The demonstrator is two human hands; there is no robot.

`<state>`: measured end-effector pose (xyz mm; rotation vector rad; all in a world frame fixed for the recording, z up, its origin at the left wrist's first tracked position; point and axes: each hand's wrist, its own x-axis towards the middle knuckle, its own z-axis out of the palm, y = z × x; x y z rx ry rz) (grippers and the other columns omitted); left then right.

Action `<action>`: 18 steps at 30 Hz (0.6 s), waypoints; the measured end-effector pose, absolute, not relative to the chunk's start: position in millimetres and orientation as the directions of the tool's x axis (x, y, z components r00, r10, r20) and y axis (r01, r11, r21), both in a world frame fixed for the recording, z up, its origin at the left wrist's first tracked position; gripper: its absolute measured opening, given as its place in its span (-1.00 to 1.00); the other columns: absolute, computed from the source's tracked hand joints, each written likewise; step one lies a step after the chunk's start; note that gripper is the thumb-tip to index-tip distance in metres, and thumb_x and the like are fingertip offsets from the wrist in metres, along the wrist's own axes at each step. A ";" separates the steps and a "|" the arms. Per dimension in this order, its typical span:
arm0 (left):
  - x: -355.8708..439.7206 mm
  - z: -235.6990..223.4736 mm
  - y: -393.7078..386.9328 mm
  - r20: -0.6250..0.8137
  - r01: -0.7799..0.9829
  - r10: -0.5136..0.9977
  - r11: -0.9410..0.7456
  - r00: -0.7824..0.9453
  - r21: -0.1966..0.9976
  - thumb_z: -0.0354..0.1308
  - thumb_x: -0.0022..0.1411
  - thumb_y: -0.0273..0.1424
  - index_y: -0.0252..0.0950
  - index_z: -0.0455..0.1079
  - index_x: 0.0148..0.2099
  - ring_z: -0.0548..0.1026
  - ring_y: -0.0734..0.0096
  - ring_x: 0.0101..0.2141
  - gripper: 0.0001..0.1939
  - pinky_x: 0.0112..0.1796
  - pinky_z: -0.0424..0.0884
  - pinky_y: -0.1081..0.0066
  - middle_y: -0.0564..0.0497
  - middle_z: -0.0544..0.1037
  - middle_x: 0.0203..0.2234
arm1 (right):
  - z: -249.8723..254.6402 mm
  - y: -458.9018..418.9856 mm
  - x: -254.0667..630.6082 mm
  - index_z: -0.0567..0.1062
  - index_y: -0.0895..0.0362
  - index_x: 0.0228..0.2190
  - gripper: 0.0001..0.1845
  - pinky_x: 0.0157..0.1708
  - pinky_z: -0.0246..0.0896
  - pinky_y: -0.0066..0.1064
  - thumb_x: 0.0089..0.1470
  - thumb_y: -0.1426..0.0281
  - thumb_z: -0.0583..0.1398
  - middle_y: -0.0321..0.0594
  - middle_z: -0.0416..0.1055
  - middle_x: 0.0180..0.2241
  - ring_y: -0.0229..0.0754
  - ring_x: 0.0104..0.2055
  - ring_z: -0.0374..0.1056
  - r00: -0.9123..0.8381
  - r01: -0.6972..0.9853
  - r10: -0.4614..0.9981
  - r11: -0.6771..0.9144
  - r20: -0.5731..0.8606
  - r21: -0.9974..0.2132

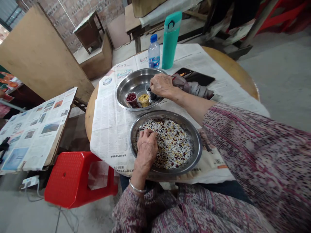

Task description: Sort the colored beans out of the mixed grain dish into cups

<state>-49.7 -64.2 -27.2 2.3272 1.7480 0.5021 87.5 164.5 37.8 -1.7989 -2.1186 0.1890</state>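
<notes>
Right arm: reaches in from the right across the counter [233,68], sleeve [243,139] pushed back toward the elbow, wrist bent downward.
Right hand [160,84]: over the near right part of the far steel basin [130,84], fingers drawn narrow and pointing down at the mouth of a clear cup of black beans [152,95]; the fingertips are partly hidden, so I cannot tell whether they pinch anything.
Left arm: comes up from the lower edge, a silver bangle [137,188] around the wrist.
Left hand [147,146]: palm down at the left side of the near steel basin [196,142], fingers bent and close together, touching the grain; whether any is held cannot be told.
Mixed grain and beans [173,142]: spread over the near basin's floor, mostly right of the left hand; white grains with yellow, dark red and black ones among them.
Sorted cups: the cup of red beans [132,99] and the cup of yellow beans [143,99] stand side by side in the far basin, left of the right hand.
Newspaper [108,118]: lies under both basins; bold Chinese headings near the front edge, one perhaps ending 管理条例, the rest too small.
Water bottle [154,53]: blue cap, blue label, lettering illegible.
Teal flask [171,42]: upright just beside it, black loop near the top.
</notes>
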 end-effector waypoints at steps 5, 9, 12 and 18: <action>-49.9 -33.7 -63.7 0.191 0.887 0.953 -0.290 0.234 0.359 0.10 0.40 -0.56 -0.22 0.49 -0.02 0.43 0.26 -0.04 -0.78 0.05 0.42 0.24 -0.04 0.52 -0.08 | 46.8 112.4 108.2 0.56 0.14 -0.23 -0.73 -0.06 0.26 -0.25 0.24 0.43 0.05 -0.02 0.52 -0.10 -0.06 -0.04 0.34 -0.207 0.831 0.921 0.344 0.331 -0.437; -52.3 -37.5 -63.0 0.203 0.882 0.950 -0.297 0.236 0.365 0.08 0.40 -0.57 -0.23 0.47 -0.02 0.44 0.27 -0.05 -0.78 0.03 0.42 0.25 -0.05 0.50 -0.11 | 34.7 45.5 129.3 0.55 0.09 -0.32 -0.80 -0.26 0.18 -0.29 0.20 0.37 0.12 -0.15 0.55 -0.28 -0.11 -0.25 0.39 -0.455 0.737 0.873 0.479 0.174 -0.478; -54.3 -37.3 -62.6 0.194 0.887 0.956 -0.279 0.220 0.367 0.03 0.43 -0.55 -0.24 0.46 -0.06 0.44 0.29 -0.11 -0.79 -0.02 0.43 0.27 -0.06 0.48 -0.20 | 12.0 1.9 137.4 0.53 0.08 -0.38 -0.84 -0.30 0.13 -0.32 0.15 0.45 0.13 -0.20 0.54 -0.35 -0.15 -0.30 0.38 -0.660 0.646 0.750 0.601 0.053 -0.470; -51.1 -30.4 -63.5 0.180 0.863 0.936 -0.348 0.301 0.367 0.02 0.45 -0.52 -0.24 0.46 -0.10 0.46 0.34 -0.13 -0.81 0.00 0.44 0.31 -0.01 0.48 -0.24 | -31.3 -32.9 134.1 0.50 0.12 -0.36 -0.81 -0.18 0.23 -0.33 0.19 0.53 0.10 -0.11 0.51 -0.31 -0.11 -0.22 0.40 -0.669 0.632 0.726 0.669 0.162 -0.391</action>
